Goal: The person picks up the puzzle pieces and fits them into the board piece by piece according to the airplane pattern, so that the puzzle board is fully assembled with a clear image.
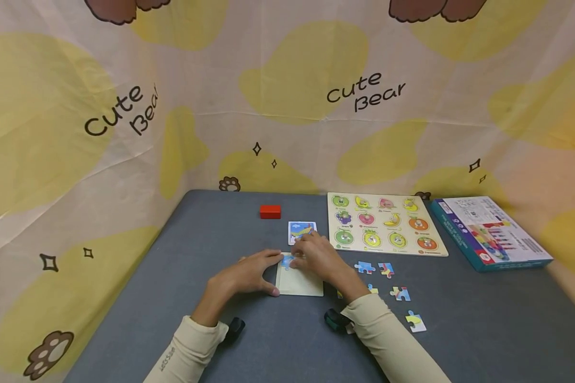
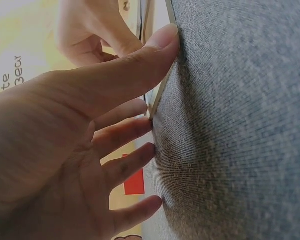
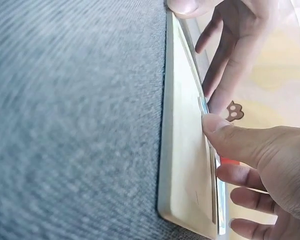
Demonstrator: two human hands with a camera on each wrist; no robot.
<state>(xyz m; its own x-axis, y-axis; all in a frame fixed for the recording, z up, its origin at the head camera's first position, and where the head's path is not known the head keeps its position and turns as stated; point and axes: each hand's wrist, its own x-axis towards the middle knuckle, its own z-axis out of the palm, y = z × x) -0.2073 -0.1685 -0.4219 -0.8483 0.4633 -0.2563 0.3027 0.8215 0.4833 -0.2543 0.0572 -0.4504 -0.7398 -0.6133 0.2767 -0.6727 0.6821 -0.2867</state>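
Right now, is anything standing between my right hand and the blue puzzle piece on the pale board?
Nothing visible: your right hand is at the blue puzzle piece, its thumb apparently touching it. Your left hand is beside it, at the left edge of the pale board, not between.

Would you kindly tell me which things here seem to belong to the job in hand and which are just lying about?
Seemingly in use:
pale square board
blue puzzle piece, touched by the right hand
loose puzzle pieces
picture card, possibly a guide

Apparently lying about:
red block
fruit board
box
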